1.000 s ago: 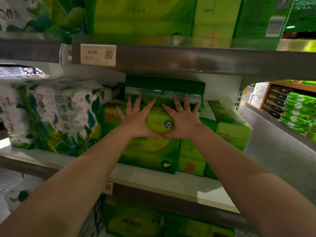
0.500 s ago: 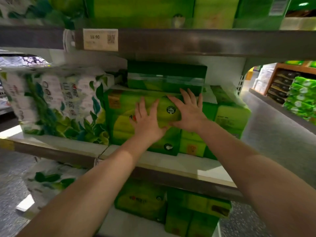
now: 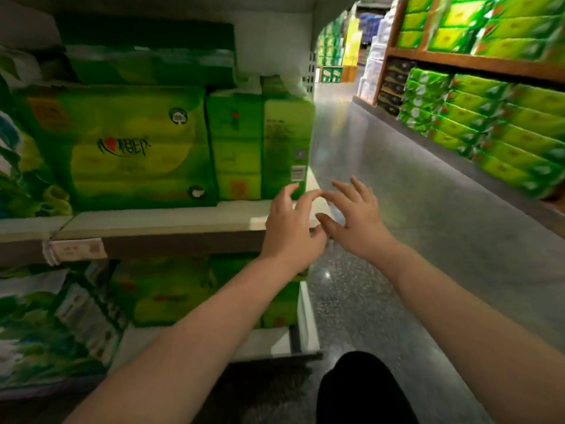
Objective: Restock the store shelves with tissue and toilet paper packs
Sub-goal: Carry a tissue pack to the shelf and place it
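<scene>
A large green tissue pack [image 3: 128, 148] stands on the middle shelf [image 3: 159, 221], with a darker green pack [image 3: 146, 53] lying on top of it. To its right stands a narrower green pack [image 3: 263, 148] at the shelf's end. My left hand [image 3: 290, 228] hovers in front of the shelf's right corner, fingers loosely bent and holding nothing. My right hand [image 3: 354, 215] is beside it over the aisle floor, fingers spread and empty. Neither hand touches a pack.
A leaf-printed toilet paper pack [image 3: 18, 166] fills the shelf's left side. More green packs [image 3: 189, 295] sit on the lower shelf. Across the grey aisle floor [image 3: 428, 224], a wooden shelf unit [image 3: 489, 117] holds several stacked green packs. My dark-clothed knee [image 3: 360, 390] shows below.
Both hands have come off the front of the large green pack and drawn back down and right to the shelf's end. The view has swung right toward the aisle.
</scene>
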